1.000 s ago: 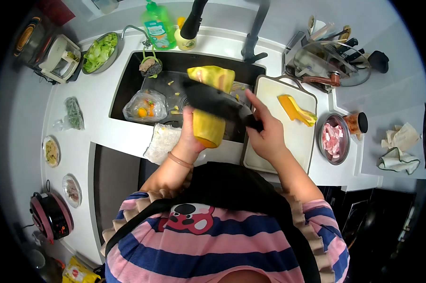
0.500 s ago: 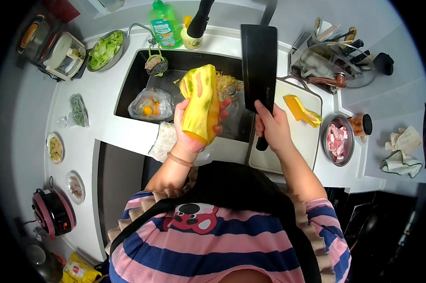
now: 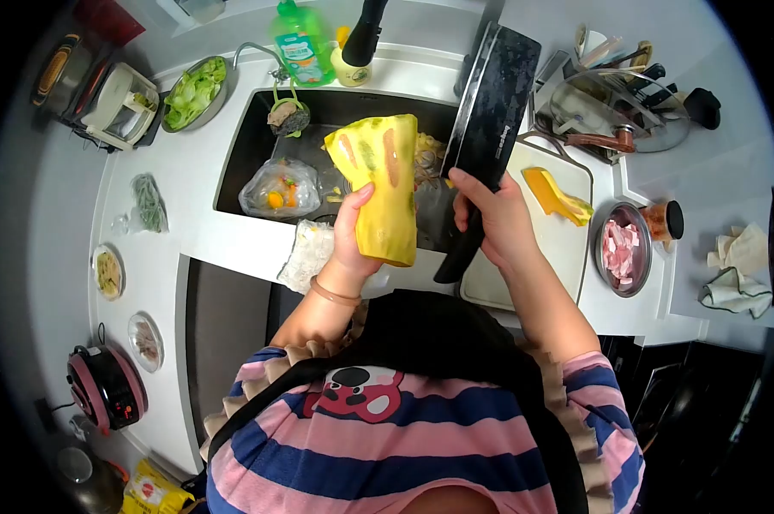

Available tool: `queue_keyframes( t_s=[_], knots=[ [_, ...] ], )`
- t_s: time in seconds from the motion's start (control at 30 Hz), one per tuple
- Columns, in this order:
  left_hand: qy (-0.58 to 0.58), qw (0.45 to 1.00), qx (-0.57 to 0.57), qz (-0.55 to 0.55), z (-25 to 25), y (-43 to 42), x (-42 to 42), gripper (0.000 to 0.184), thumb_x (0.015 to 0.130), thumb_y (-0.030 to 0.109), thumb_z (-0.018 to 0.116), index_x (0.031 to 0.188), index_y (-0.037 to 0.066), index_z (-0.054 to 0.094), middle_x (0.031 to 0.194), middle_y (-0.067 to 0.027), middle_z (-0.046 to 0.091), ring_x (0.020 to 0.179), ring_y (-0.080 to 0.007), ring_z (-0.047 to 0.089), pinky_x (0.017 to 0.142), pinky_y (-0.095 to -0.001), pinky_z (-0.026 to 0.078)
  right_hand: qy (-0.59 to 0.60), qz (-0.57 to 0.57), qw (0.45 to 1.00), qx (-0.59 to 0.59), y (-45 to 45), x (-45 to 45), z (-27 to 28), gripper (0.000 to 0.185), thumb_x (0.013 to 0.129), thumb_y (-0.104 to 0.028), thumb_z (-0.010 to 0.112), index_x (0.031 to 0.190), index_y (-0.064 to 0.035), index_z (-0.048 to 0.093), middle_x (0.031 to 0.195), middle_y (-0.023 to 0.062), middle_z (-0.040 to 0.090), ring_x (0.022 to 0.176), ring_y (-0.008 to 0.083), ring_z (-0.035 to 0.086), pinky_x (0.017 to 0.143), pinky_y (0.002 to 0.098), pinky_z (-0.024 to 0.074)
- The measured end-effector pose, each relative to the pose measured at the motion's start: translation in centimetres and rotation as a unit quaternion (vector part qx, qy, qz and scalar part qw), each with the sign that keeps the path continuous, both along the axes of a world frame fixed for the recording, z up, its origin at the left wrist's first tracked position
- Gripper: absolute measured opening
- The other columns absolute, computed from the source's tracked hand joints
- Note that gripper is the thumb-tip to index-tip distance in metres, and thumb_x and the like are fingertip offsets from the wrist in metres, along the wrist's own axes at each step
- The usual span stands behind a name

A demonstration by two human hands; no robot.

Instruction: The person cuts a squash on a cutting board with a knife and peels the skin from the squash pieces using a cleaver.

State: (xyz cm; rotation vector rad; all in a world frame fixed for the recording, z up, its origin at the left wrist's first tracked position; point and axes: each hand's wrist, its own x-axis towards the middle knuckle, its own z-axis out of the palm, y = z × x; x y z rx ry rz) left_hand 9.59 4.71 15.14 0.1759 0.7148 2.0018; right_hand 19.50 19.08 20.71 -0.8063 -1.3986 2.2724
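My left hand (image 3: 353, 231) is closed round the lower left side of a large peeled pumpkin piece (image 3: 378, 193), yellow with green and orange patches, held upright over the sink's front edge. Its fingers are mostly hidden behind it. In my right hand (image 3: 494, 210) is the handle of a black cleaver (image 3: 497, 107), blade pointing up and tilted right, apart from the pumpkin. The dark sink (image 3: 323, 111) lies beneath, with scraps and a clear plastic bag (image 3: 280, 190) in it. A smaller pumpkin slice (image 3: 554, 195) rests on the white cutting board (image 3: 524, 257) at the right.
Right of the board stands a metal bowl of cut meat (image 3: 620, 250) beside a lidded jar (image 3: 663, 221). A knife rack (image 3: 644, 81) and a glass lid are behind. Green detergent (image 3: 301, 47) stands behind the sink, with a bowl of lettuce (image 3: 194, 94) left of it.
The pumpkin has turned in my left hand and shifted slightly right. The cleaver has tilted to the right and rotated, showing more of its blade face.
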Motion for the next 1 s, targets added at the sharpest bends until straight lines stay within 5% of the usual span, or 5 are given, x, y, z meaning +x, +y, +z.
queue_keyframes(
  t_s=[0.1,0.17,0.33,1.0],
  knots=[
    [-0.005,1.000,-0.024,-0.001,0.3,0.1,0.3,0.057,0.085,0.044,0.045,0.127,0.004,0.043,0.110,-0.0140,0.056,0.087,-0.0231,0.056,0.066,-0.0341,0.048,0.024,-0.022,0.999,-0.004,0.0,-0.4,0.6,0.015,0.083,-0.014,0.067,0.086,-0.0061,0.055,0.063,-0.0001,0.053,0.044,0.0105,0.047,0.041,0.0247,0.0376],
    [0.014,0.999,0.001,-0.035,0.7,-0.1,0.3,0.050,0.089,0.035,0.047,0.128,0.004,0.043,0.111,-0.0103,0.056,0.095,-0.0202,0.057,0.081,-0.0302,0.046,0.019,-0.026,0.999,0.012,0.1,-0.6,1.2,0.015,0.084,-0.014,0.067,0.086,-0.0064,0.055,0.063,0.0000,0.053,0.044,0.0103,0.047,0.041,0.0248,0.0381],
    [0.024,0.998,-0.008,-0.050,1.3,-0.1,0.7,0.051,0.090,0.036,0.046,0.130,0.004,0.041,0.114,-0.0097,0.055,0.099,-0.0188,0.055,0.082,-0.0299,0.045,0.010,0.001,0.994,0.106,0.2,-1.0,1.8,0.019,0.088,-0.020,0.063,0.080,-0.0061,0.054,0.060,-0.0002,0.052,0.045,0.0089,0.047,0.040,0.0240,0.0384],
    [0.153,0.984,-0.035,-0.082,3.2,0.3,-2.1,0.054,0.088,0.032,0.051,0.132,0.003,0.039,0.117,-0.0109,0.053,0.104,-0.0201,0.053,0.087,-0.0312,0.043,-0.010,0.062,0.986,0.151,2.7,-2.8,4.3,0.024,0.085,-0.023,0.067,0.076,-0.0062,0.052,0.054,-0.0002,0.048,0.040,0.0095,0.044,0.037,0.0243,0.0368]
  ],
)
